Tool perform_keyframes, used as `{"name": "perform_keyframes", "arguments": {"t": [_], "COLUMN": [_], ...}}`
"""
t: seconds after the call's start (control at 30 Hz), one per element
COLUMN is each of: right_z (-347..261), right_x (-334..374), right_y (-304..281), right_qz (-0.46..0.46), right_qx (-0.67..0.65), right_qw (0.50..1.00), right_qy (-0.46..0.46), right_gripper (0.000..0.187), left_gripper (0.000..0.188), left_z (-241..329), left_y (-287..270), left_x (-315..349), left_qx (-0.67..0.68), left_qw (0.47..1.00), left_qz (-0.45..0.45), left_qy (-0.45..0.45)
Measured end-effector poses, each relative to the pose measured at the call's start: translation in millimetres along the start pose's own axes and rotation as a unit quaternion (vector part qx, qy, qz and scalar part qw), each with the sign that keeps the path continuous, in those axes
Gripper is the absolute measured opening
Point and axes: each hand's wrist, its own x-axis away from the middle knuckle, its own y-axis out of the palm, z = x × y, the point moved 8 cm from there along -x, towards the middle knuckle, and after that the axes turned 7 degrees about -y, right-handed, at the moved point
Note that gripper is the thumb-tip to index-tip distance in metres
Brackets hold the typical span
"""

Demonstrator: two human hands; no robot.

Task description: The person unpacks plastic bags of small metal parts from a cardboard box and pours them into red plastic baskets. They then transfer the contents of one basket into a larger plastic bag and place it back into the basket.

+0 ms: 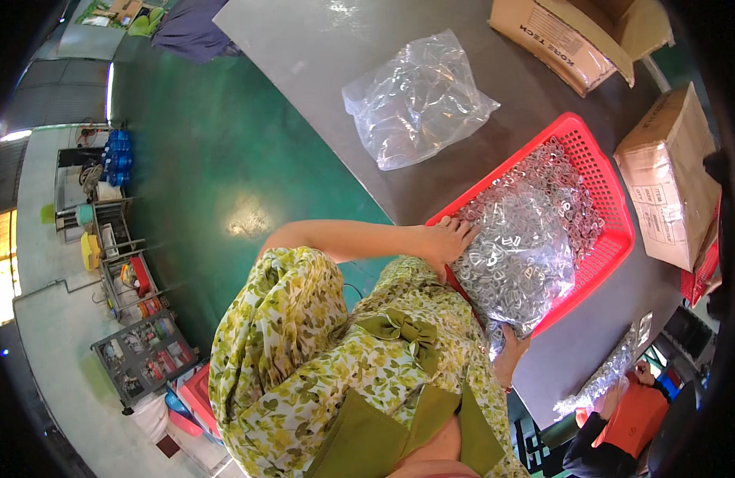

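Note:
A red plastic basket (620, 247) sits on the table edge in front of me, filled with small D-shaped metal rings (570, 187). On top of the rings lies a clear plastic bag (515, 259) full of similar metal pieces. My left hand (449, 242) rests on the basket's near-left rim, its fingers stretched out onto the bag's edge. At the bag's lower end, by the near corner of the basket, my right hand (511, 356) grips the bag, with part of its fingers hidden.
A crumpled clear bag (419, 103) lies on the grey table (320, 72). Cardboard boxes (662, 183) stand at the right and far right. Another person (634, 410) in orange handles a clear bag (602, 378) at the lower right. Green floor and shelving (132, 279) extend left.

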Motion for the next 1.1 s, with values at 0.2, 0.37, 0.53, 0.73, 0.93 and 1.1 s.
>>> {"name": "perform_keyframes", "arguments": {"t": [0.2, 0.37, 0.53, 0.73, 0.93, 1.1], "right_z": [1, -17, -51, -35, -16, -3], "right_x": [-14, -15, -37, -27, 24, 30], "right_y": [3, -5, -2, -23, -12, 6], "right_qz": [0.051, 0.087, 0.025, 0.074, 0.098, 0.05], "right_qx": [0.106, 0.209, 0.334, 0.354, 0.291, 0.439], "right_qw": [0.993, 0.973, 0.941, 0.929, 0.942, 0.88], "right_qy": [-0.009, -0.044, -0.056, -0.076, -0.138, -0.172], "right_gripper": [0.061, 0.063, 0.065, 0.059, 0.08, 0.095], "left_gripper": [0.096, 0.036, 0.011, 0.049, 0.09, 0.09], "left_z": [-12, -32, -20, -36, -29, -64], "left_y": [9, -18, -106, -42, -18, -19], "left_x": [4, 1, -33, -6, 21, 20], "left_qx": [-0.007, 0.139, 0.265, 0.1, -0.019, 0.01], "left_qw": [0.994, 0.962, 0.867, 0.98, 0.985, 0.973], "left_qz": [0.102, 0.234, 0.421, 0.167, 0.141, 0.186], "left_qy": [-0.029, -0.023, 0.034, -0.03, -0.095, -0.132]}}
